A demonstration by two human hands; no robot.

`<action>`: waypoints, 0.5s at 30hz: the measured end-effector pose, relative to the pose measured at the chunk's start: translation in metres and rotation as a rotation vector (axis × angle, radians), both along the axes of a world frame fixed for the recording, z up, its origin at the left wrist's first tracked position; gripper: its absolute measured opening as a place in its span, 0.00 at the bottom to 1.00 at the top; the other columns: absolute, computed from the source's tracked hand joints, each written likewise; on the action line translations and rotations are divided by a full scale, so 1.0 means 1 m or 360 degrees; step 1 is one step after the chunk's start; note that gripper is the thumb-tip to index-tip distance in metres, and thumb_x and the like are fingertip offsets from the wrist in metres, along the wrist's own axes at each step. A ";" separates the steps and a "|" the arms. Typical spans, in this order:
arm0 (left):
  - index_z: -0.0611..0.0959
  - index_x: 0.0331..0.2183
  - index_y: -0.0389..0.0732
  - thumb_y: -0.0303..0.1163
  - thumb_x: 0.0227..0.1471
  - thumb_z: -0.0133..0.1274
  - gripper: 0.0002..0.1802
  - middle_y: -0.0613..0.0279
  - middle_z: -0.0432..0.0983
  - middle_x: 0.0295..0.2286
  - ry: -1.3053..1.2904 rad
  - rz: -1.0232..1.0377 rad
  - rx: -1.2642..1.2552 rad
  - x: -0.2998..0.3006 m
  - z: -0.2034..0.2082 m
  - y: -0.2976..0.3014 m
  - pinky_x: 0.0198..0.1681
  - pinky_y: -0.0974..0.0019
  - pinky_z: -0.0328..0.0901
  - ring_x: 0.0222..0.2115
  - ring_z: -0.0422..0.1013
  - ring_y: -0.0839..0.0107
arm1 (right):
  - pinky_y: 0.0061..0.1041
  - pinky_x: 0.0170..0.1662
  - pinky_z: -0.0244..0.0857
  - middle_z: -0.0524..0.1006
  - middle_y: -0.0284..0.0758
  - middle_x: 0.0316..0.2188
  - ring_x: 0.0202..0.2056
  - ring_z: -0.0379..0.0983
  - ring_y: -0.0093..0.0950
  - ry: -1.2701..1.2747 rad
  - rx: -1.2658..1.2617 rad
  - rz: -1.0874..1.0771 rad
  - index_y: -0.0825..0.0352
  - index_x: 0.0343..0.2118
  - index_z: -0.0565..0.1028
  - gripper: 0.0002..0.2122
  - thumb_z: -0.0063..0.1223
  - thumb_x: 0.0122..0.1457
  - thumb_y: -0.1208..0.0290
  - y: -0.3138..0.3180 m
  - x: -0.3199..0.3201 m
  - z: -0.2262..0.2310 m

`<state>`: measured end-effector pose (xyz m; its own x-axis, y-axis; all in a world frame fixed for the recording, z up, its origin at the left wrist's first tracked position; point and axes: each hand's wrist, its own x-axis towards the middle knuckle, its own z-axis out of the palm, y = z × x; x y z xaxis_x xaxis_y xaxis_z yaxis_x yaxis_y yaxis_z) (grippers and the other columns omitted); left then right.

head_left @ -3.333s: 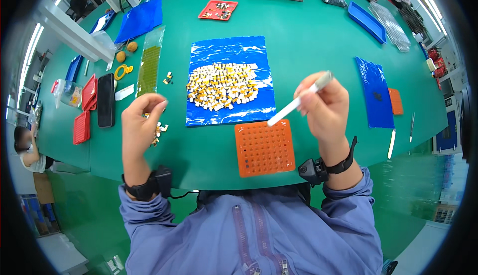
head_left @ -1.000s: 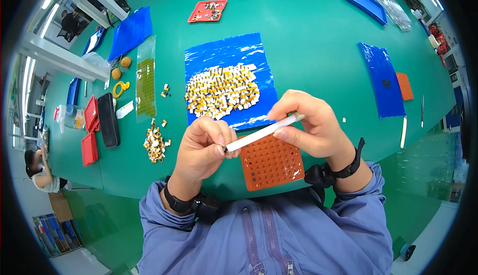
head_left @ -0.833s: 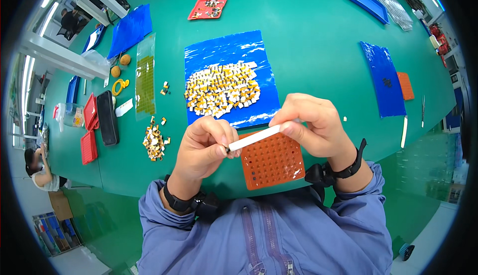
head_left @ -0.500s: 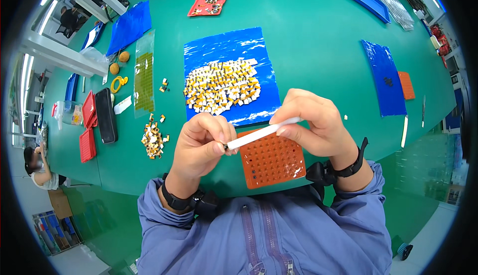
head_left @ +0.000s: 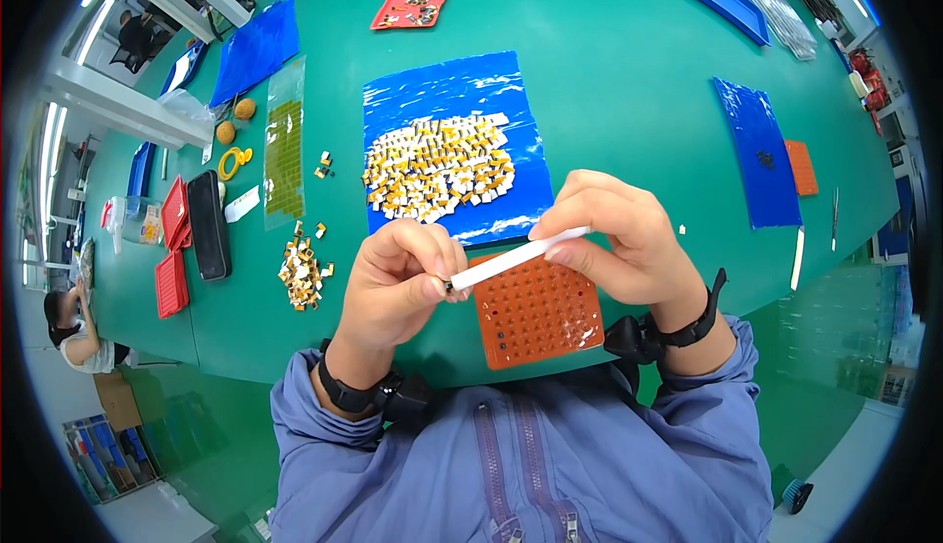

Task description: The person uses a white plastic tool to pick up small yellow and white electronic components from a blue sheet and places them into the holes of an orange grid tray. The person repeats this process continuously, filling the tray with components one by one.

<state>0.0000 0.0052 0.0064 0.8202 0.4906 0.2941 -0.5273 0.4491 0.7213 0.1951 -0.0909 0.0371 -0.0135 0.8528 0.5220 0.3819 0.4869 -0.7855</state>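
A white flat stick (head_left: 511, 261) slants between my hands, above the orange pegged tray (head_left: 538, 331). Its right end is pinched between the thumb and fingers of my right hand (head_left: 617, 238). My left hand (head_left: 398, 273) is closed in a pinch on a tiny dark part (head_left: 450, 286), which touches or nearly touches the stick's left end. What kind of part it is cannot be made out. Just beyond my hands, many small white-and-amber pieces (head_left: 437, 165) lie heaped on a blue sheet (head_left: 442, 91). The tray's left side holds a few dark bits.
A smaller pile of pieces (head_left: 303, 273) lies at left, near a black case (head_left: 207, 227) and red trays (head_left: 171, 284). Farther back is a red tray of parts (head_left: 411, 7). At right are another blue sheet (head_left: 756, 155), an orange block (head_left: 801, 168) and tweezers (head_left: 835, 219).
Almost nothing differs. Both hands keep their pinch, and the stick stays in nearly the same place.
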 end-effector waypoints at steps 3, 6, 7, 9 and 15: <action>0.70 0.26 0.38 0.24 0.47 0.50 0.04 0.61 0.66 0.22 0.0025 -0.0026 0.0024 0.001 -0.001 0.001 0.28 0.72 0.61 0.24 0.65 0.72 | 0.21 0.23 0.58 0.68 0.33 0.17 0.19 0.64 0.26 -0.0095 -0.0053 -0.0029 0.69 0.24 0.73 0.02 0.52 0.48 0.77 -0.001 0.003 0.000; 0.70 0.26 0.38 0.24 0.47 0.50 0.05 0.61 0.66 0.22 0.0045 -0.0004 0.0060 0.000 0.000 0.000 0.28 0.72 0.61 0.25 0.65 0.73 | 0.21 0.22 0.60 0.69 0.33 0.16 0.18 0.66 0.26 -0.0176 -0.0213 0.0005 0.70 0.24 0.73 0.03 0.52 0.48 0.76 -0.004 0.005 0.004; 0.69 0.26 0.38 0.24 0.47 0.50 0.05 0.61 0.66 0.22 0.0051 0.0005 0.0069 0.000 0.000 0.000 0.28 0.72 0.61 0.25 0.65 0.73 | 0.21 0.22 0.60 0.70 0.34 0.16 0.18 0.67 0.26 -0.0151 -0.0212 0.0016 0.70 0.24 0.74 0.03 0.52 0.48 0.76 -0.004 0.005 0.004; 0.69 0.26 0.38 0.25 0.47 0.49 0.05 0.61 0.66 0.22 0.0061 0.0021 0.0080 0.000 0.000 0.000 0.29 0.72 0.60 0.25 0.65 0.73 | 0.21 0.22 0.61 0.72 0.35 0.16 0.19 0.68 0.26 -0.0102 -0.0208 0.0040 0.70 0.24 0.74 0.03 0.52 0.49 0.76 -0.004 0.005 0.004; 0.68 0.26 0.38 0.24 0.48 0.49 0.05 0.62 0.65 0.23 0.0086 0.0141 0.0130 0.002 -0.001 0.000 0.30 0.71 0.60 0.26 0.64 0.73 | 0.20 0.21 0.60 0.73 0.35 0.17 0.19 0.70 0.23 -0.0030 -0.0162 -0.0012 0.70 0.24 0.74 0.03 0.52 0.48 0.76 -0.006 0.004 -0.004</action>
